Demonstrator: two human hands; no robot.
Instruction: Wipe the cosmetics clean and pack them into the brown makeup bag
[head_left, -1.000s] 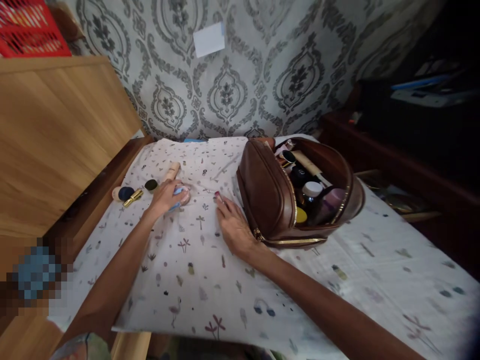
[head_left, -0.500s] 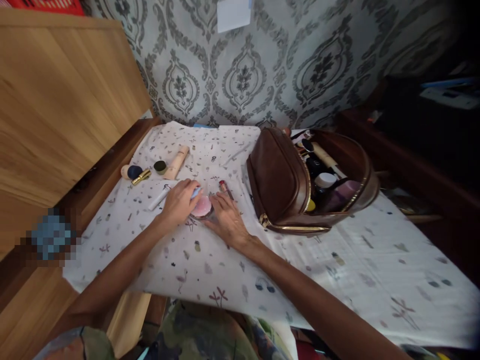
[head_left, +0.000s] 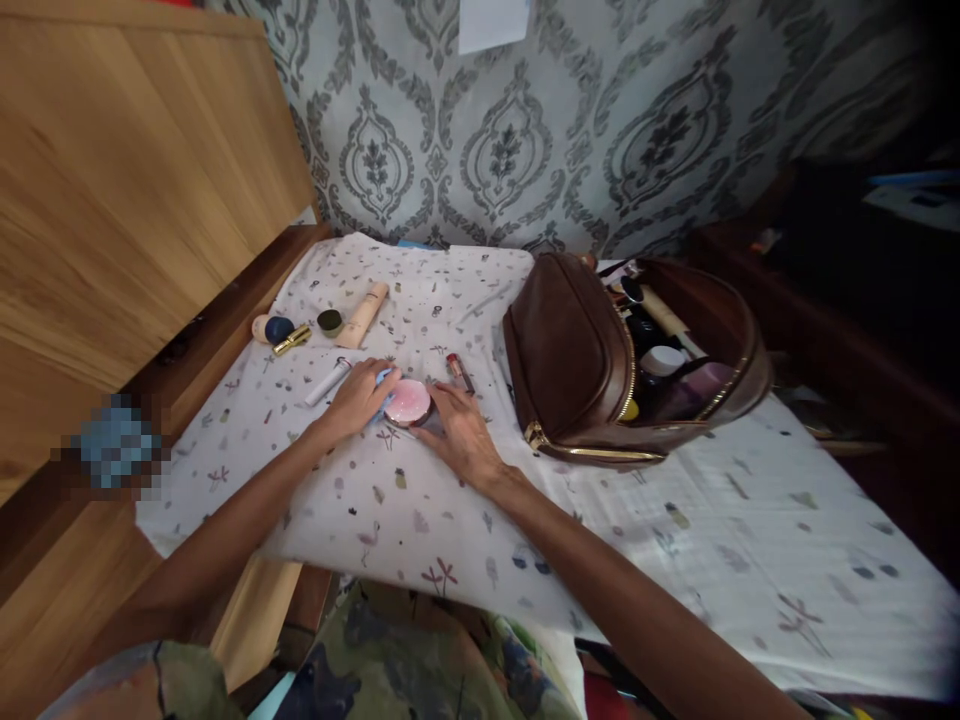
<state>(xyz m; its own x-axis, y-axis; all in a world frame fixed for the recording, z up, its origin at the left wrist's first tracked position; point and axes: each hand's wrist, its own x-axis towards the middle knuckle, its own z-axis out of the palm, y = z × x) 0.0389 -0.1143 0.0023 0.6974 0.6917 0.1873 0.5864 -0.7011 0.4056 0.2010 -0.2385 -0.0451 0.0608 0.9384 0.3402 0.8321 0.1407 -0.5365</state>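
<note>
A round compact (head_left: 409, 401) with a glossy pink top is between my two hands, low over the patterned cloth; I cannot tell whether it rests on it. My right hand (head_left: 459, 432) grips its right edge, thumb at the near side and fingers at the far side. Pinched in my left hand (head_left: 361, 397) is a light blue wipe (head_left: 387, 384), pressed at the compact's left edge. A white tube (head_left: 328, 382) lies just left of my left hand. Beyond my right fingertips lies a lip gloss tube (head_left: 460, 372) with a reddish end.
An open brown leather bag (head_left: 574, 350) full of cosmetics stands at the right. Farther left lie a beige tube (head_left: 364, 315), a dark round jar (head_left: 329, 322), a gold lipstick (head_left: 292, 340) and a navy-capped bottle (head_left: 279, 330). A wooden panel (head_left: 150, 190) borders the left side.
The view has shifted slightly, so the scene sits a bit farther right. My right fingers have drawn back from the lip gloss tube, and more of the compact's pink top shows.
</note>
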